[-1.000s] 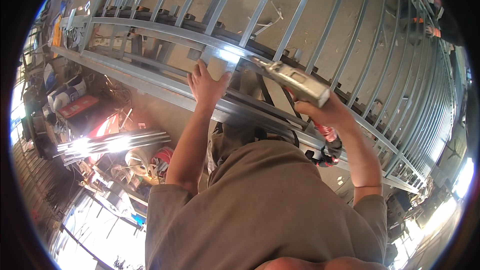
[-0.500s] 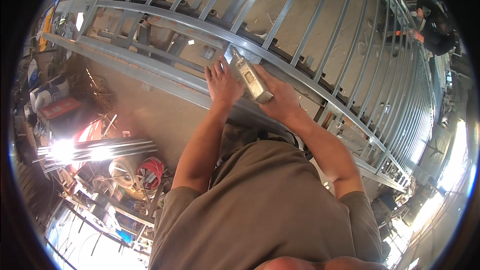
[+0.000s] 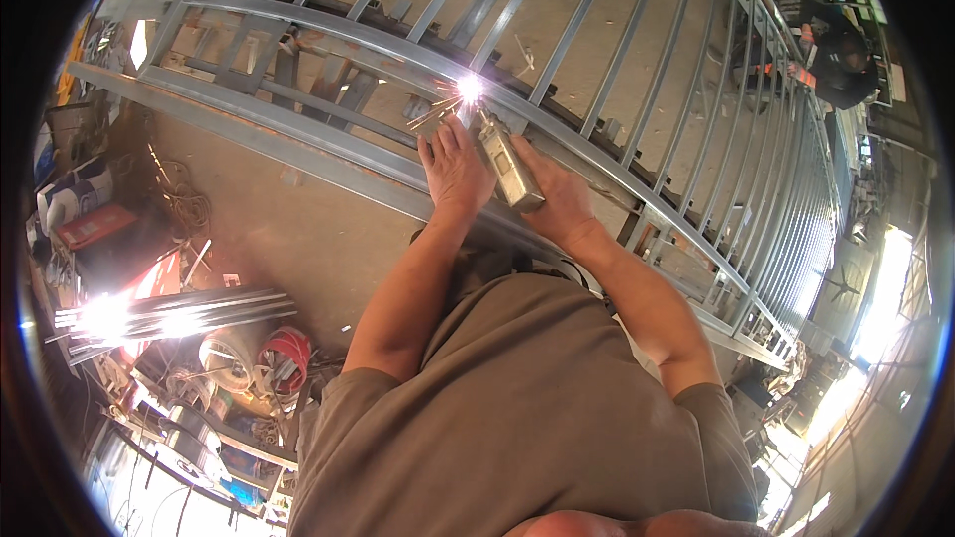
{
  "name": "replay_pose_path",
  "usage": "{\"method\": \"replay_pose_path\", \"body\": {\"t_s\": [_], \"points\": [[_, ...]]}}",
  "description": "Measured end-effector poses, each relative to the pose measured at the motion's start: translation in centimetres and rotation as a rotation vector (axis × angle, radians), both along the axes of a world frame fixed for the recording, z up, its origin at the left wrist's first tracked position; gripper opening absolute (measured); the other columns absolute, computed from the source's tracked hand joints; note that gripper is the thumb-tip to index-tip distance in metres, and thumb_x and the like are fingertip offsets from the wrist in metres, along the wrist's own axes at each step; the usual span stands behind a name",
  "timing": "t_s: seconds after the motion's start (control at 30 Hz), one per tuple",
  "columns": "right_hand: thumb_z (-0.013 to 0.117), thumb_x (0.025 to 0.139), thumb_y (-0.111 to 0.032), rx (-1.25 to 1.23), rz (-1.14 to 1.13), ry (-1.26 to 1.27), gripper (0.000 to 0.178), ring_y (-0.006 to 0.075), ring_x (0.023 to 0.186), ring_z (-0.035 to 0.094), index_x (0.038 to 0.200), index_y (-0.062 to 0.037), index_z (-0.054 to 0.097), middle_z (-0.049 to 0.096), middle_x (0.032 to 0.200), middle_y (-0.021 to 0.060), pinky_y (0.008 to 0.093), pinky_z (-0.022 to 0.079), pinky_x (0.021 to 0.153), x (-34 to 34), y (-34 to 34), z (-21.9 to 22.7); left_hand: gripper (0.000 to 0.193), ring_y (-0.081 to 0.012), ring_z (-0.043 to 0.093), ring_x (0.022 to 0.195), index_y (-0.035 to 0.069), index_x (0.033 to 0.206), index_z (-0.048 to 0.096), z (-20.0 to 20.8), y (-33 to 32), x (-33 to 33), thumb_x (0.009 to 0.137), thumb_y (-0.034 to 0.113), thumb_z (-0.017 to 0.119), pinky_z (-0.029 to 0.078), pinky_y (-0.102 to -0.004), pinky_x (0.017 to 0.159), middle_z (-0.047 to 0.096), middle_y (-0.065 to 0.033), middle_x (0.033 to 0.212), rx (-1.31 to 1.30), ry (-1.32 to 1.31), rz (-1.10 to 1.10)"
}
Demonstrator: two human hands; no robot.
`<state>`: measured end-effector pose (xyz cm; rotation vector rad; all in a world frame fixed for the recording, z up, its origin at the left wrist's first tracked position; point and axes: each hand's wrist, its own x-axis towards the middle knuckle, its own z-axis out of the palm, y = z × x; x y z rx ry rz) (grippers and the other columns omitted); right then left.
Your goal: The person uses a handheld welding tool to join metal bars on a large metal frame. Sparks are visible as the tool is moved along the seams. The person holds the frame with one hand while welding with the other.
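A grey metal barred frame (image 3: 398, 43) spans the view, its top cut off. The bare left hand (image 3: 461, 169) has slightly parted fingers; whether they grip anything I cannot tell. Just beside it, the bare right hand (image 3: 563, 201) is clamped around a pale, boxy handheld tool (image 3: 509, 173), most fingers hidden. A white-violet glare (image 3: 470, 89) at the frame obscures whether the tool's tip touches it.

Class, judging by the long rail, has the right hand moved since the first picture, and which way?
Yes: the right hand has moved left along the rail, bringing the torch beside the left hand.
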<state>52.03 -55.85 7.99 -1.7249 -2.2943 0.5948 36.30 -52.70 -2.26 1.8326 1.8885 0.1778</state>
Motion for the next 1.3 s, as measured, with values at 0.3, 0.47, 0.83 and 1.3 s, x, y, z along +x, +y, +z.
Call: {"method": "replay_pose_path", "body": {"t_s": [0.3, 0.47, 0.83, 1.3], "points": [[0.084, 0.077, -0.021, -0.051, -0.062, -0.054, 0.094, 0.0407, 0.099, 0.074, 0.16, -0.0237, 0.041, 0.073, 0.124, 0.0154, 0.0502, 0.061, 0.08, -0.8, -0.2, 0.5, 0.095, -0.0386, 0.042, 0.144, -0.011, 0.161, 0.023, -1.1, -0.3, 0.2, 0.091, 0.038, 0.065, 0.012, -0.0582, 0.13, 0.049, -0.0217, 0.145, 0.104, 0.013, 0.023], [0.086, 0.075, -0.024, -0.076, -0.082, -0.081, 0.099, 0.0409, 0.099, 0.074, 0.161, -0.0279, 0.037, 0.072, 0.127, 0.0122, 0.0513, 0.062, 0.082, -0.7, -0.4, 0.8, 0.094, -0.0389, 0.04, 0.148, -0.009, 0.163, 0.017, -0.8, -0.3, 0.1, 0.091, 0.027, 0.064, 0.009, -0.0573, 0.13, 0.045, -0.0255, 0.154, 0.084, -0.051, 0.027], [0.084, 0.078, -0.024, -0.12, -0.075, -0.081, 0.1, 0.0399, 0.103, 0.074, 0.164, -0.031, 0.033, 0.07, 0.134, 0.0115, 0.0503, 0.062, 0.086, -0.2, -0.5, 1.5, 0.101, -0.0383, 0.042, 0.146, -0.008, 0.163, 0.019, -0.4, -0.1, 0.1, 0.089, 0.038, 0.07, 0.01, -0.0584, 0.13, 0.048, -0.0254, 0.148, 0.077, -0.087, 0.052], [0.088, 0.073, -0.013, -0.141, -0.166, 0.008, 0.108, 0.0436, 0.109, 0.07, 0.166, -0.0312, 0.035, 0.073, 0.123, 0.0156, 0.0503, 0.058, 0.091, 4.1, -5.1, 3.0, 0.114, -0.0322, 0.04, 0.152, -0.009, 0.163, 0.027, -0.1, 0.1, 0.3, 0.088, 0.066, 0.069, 0.008, -0.0548, 0.132, 0.047, -0.0226, 0.155, 0.022, -0.048, 0.057]]}}
